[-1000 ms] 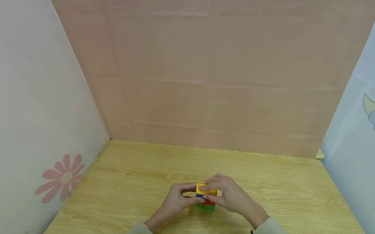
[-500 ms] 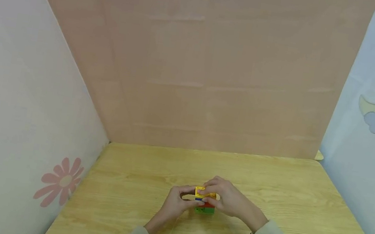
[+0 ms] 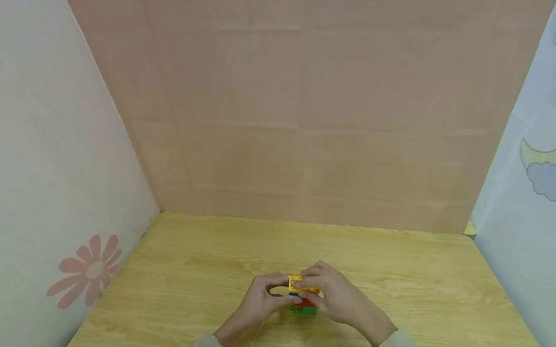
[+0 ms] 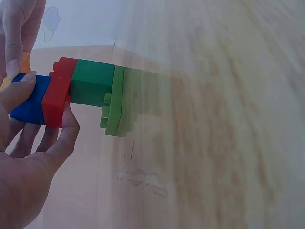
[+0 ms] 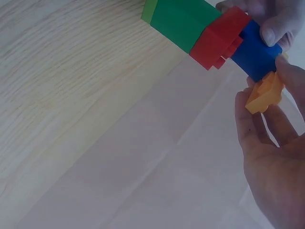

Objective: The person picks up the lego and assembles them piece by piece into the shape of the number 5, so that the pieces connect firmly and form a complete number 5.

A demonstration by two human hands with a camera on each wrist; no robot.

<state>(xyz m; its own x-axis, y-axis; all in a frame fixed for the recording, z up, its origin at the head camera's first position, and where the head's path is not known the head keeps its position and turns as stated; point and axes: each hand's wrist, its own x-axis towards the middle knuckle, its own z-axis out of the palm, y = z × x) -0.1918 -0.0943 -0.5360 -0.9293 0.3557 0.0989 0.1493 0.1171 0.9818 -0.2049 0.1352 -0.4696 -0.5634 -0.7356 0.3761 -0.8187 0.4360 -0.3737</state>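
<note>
A stack of toy building bricks stands on the table between both hands. At its foot is a light green plate (image 4: 116, 102), then a green block (image 4: 93, 82), a red brick (image 4: 58, 93), a blue brick (image 4: 34, 102) and a yellow brick (image 5: 263, 94) on top. My left hand (image 3: 259, 301) grips the stack from the left, thumb on the blue brick and fingers around the blue and red ones. From the right, my right hand (image 3: 346, 297) pinches the yellow brick between thumb and fingers, against the blue brick. Fingers hide part of the yellow brick in the head view.
The wooden table (image 3: 204, 246) spreads around the stack. A plain brownish panel (image 3: 287, 109) rises at its back edge, with a white wall (image 3: 26, 102) on the left and a pale blue wall (image 3: 522, 261) on the right.
Both hands keep nearly the same place and grip. The head view has shifted slightly, and less of the blue brick shows below the yellow one.
</note>
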